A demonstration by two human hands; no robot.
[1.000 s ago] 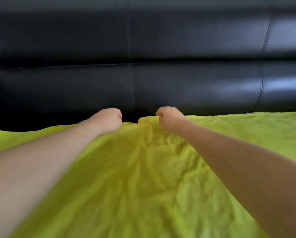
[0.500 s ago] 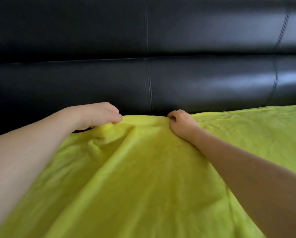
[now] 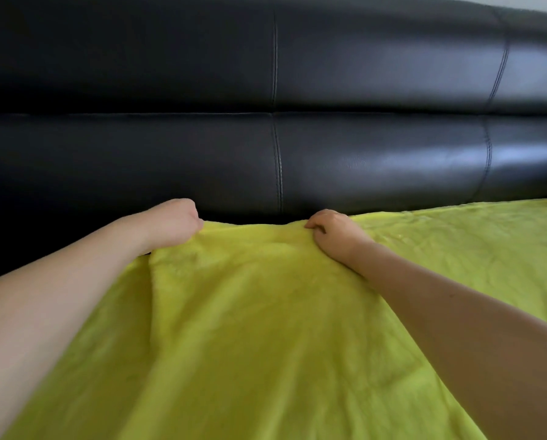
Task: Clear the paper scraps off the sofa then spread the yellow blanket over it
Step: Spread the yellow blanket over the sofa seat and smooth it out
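Note:
The yellow blanket (image 3: 265, 328) covers the seat of the black leather sofa (image 3: 361, 147) and fills the lower half of the head view. Its far edge lies along the foot of the backrest. My left hand (image 3: 173, 222) is closed on that far edge at centre left. My right hand (image 3: 332, 233) pinches the same edge a little to the right, fingers curled into the cloth. Between the two hands the edge is stretched into a low ridge. No paper scraps show anywhere.
The sofa's backrest rises right behind the blanket edge, with stitched seams at the middle and far right. A dark strip of bare seat (image 3: 59, 249) shows left of my left hand. A sliver of pale wall (image 3: 545, 3) appears at the top right.
Both hands have stayed closed on the blanket's far edge and moved farther apart, pulling it taut toward the backrest. The wrinkles in the middle of the cloth have flattened.

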